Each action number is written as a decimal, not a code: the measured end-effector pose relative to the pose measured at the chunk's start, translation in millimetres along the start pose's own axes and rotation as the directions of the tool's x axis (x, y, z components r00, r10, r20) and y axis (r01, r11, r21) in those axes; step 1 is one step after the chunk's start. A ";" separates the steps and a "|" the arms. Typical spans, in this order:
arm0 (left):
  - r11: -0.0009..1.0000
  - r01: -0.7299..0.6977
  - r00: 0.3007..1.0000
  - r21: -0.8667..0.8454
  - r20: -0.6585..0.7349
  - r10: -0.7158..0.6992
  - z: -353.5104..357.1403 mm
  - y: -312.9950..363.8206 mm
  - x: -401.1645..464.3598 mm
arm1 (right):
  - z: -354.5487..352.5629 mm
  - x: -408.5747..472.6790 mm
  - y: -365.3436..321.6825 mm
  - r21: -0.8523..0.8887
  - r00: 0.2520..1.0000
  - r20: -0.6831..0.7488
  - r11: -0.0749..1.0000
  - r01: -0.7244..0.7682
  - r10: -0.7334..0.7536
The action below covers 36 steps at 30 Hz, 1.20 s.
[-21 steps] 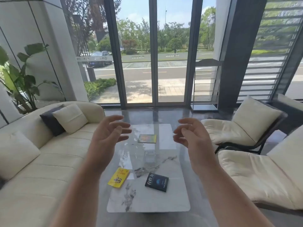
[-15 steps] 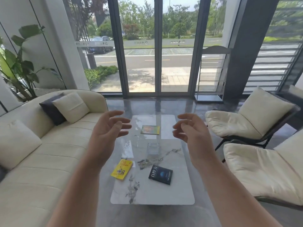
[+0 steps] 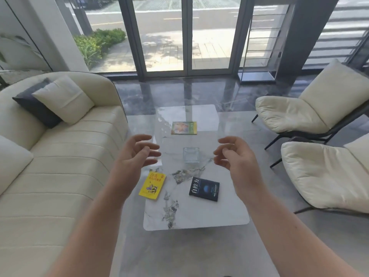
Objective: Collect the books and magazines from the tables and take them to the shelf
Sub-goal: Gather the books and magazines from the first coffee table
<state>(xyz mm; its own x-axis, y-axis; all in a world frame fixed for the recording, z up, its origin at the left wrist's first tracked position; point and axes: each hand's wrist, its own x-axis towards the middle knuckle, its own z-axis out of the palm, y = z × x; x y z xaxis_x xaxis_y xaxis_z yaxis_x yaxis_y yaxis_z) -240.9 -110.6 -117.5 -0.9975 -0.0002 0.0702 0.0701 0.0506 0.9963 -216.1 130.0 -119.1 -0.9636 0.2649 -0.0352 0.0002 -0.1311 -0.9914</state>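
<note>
Head view: a cream sofa (image 3: 60, 166) with one dark and one pale cushion runs along the left side of the marble table (image 3: 199, 216); two cream lounge chairs (image 3: 311, 108) stand to the table's right, well apart from it, and glass doors lie beyond its far end. Three books lie flat on the table. The yellow book (image 3: 152, 185) sits at the near-left part, long axis roughly along the table's length, tilted slightly right, red characters on its cover too small to read. The dark book (image 3: 204, 188) sits at the near-right part, with white characters "自控力" down its left edge. The green book (image 3: 184, 127) lies toward the far end, long axis crosswise. A clear glass dish (image 3: 191, 154) stands at the table's middle. The left hand (image 3: 135, 154) and right hand (image 3: 235, 154) hover above the table, fingers loosely spread, holding nothing and touching no book.
</note>
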 end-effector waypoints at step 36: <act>0.952 0.258 0.951 0.166 0.128 -0.280 -243.9 -143.6 346.1 | 303.6 256.7 161.4 -0.010 0.936 -0.213 0.957 -0.289 0.280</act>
<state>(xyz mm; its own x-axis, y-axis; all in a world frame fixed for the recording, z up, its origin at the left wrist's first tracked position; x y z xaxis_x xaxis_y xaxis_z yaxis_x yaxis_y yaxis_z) -595.3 -361.6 -224.0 -0.9692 0.1131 -0.2188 -0.1913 0.2142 0.9579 -544.6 -113.3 -249.7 -0.8452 0.4145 -0.3375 0.2812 -0.1921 -0.9402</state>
